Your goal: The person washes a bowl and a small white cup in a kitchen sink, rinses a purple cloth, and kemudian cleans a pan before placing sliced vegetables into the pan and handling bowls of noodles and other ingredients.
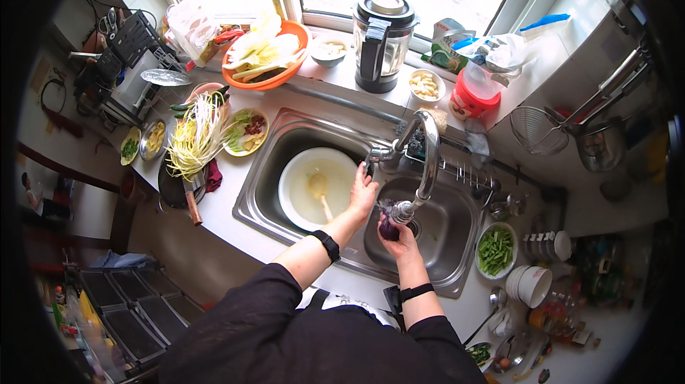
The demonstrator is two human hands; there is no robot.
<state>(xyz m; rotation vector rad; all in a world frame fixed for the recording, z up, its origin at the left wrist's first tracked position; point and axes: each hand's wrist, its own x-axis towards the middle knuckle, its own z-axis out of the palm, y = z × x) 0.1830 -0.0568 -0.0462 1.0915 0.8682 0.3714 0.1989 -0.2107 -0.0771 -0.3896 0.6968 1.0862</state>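
Observation:
In the head view my right hand (400,242) holds a small purple vegetable (388,230), perhaps an onion, beneath the spray head of the chrome faucet (429,159), over the right basin (455,234). Water runs onto it. My left hand (364,190) is raised by the divider of the double sink, fingers apart, its fingertips near the faucet's lever (380,154); whether they touch is unclear. A white basin (289,197) of cloudy water stands in the left sink bowl, with a wooden-handled ladle or spoon (319,185) in it.
Left of the sink are a plate of chopped food (247,132), yellow chives or sprouts (195,138) and a wood-handled knife (192,205). Behind stand an orange basket (302,36) of cabbage leaves and a blender (380,44). Cut green vegetables (496,250) and stacked bowls (530,285) are at right.

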